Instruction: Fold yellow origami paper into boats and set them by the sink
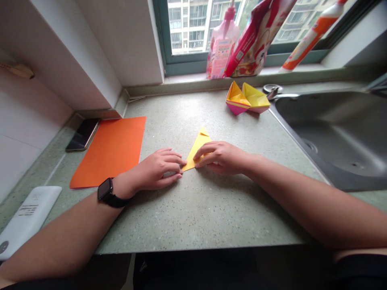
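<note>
- Head view: a folded yellow paper triangle point(200, 146) is laid flat on the speckled green worktop point(205, 213), long axis running from 1 to 7 o'clock.
- It's pressed down by the spread, slightly curled fingers of the right hand point(220, 158), so that hand is nearer.
- The lower tip is met by the curled fingers of the left hand point(154, 169); touching or just beside, can't quite be told.
- A steel sink point(329, 161) is seen at 3 o'clock, a folded paper boat point(248, 98) at 1 o'clock, an orange paper sheet point(109, 153) at 9 o'clock.
</note>
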A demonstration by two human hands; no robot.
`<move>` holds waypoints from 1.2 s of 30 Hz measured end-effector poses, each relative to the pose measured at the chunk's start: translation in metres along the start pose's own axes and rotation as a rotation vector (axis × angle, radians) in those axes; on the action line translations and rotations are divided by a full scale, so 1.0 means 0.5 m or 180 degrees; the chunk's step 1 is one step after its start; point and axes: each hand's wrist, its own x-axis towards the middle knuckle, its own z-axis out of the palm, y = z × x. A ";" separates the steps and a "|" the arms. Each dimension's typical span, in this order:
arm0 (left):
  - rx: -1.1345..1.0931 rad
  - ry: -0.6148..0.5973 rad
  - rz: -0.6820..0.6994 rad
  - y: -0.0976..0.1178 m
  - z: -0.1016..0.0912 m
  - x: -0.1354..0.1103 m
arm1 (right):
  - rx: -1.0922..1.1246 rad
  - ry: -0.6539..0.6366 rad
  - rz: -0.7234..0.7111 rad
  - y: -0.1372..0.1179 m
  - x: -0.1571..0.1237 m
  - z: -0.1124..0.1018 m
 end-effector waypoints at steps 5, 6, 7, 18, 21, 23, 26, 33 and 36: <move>0.0077 0.0066 -0.0087 0.009 0.011 0.001 | -0.0538 0.1082 0.0840 0.028 -0.004 0.000; 0.0102 0.0081 -0.0121 0.010 0.014 0.001 | -0.0647 0.1198 0.1102 0.036 -0.006 0.000; 0.0126 0.0109 -0.0142 0.010 0.017 0.002 | -0.0732 0.1212 0.1325 0.044 -0.008 0.001; 0.0242 0.0233 -0.0008 0.009 0.030 0.010 | -0.1306 -0.0040 0.1816 0.063 -0.021 0.031; 0.0243 0.0235 0.0038 0.009 0.032 0.010 | -0.1301 -0.0101 0.1782 0.067 -0.021 0.031; 0.0248 0.0242 0.0055 0.009 0.034 0.010 | -0.1307 -0.0135 0.1776 0.070 -0.021 0.030; 0.0283 0.0258 0.0078 0.008 0.038 0.011 | -0.1326 -0.0257 0.1838 0.071 -0.015 0.025; 0.0505 0.0277 0.0042 0.007 0.046 0.014 | -0.1239 -0.0337 0.2032 0.066 0.004 0.018; 0.0616 0.0302 0.0007 0.009 0.047 0.012 | -0.1165 -0.0308 0.2047 0.066 0.003 0.023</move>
